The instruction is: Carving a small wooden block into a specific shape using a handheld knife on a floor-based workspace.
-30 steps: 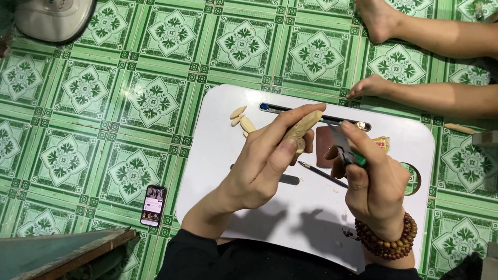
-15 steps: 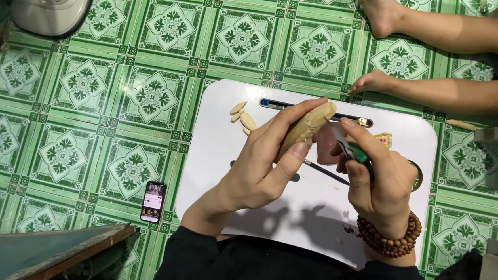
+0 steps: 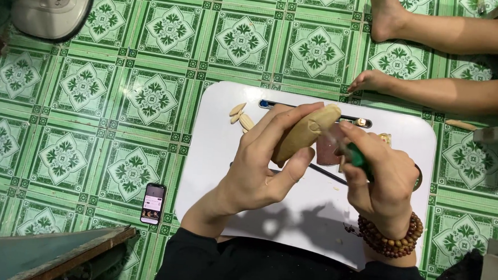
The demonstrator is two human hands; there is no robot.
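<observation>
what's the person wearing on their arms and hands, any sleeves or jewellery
Both forearms are bare from about the elbow down; a dark, near-black garment covers the upper arms and body. The left hand wears nothing: no ring, glove or watch shows. The right hand is also ungloved, with a bracelet of round brown wooden beads around its wrist.

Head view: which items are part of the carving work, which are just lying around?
In use:
left hand holding wood piece
right hand holding green-handled tool
white tray
small wood blanks

Lying about:
phone
fan base
another person's feet
</observation>
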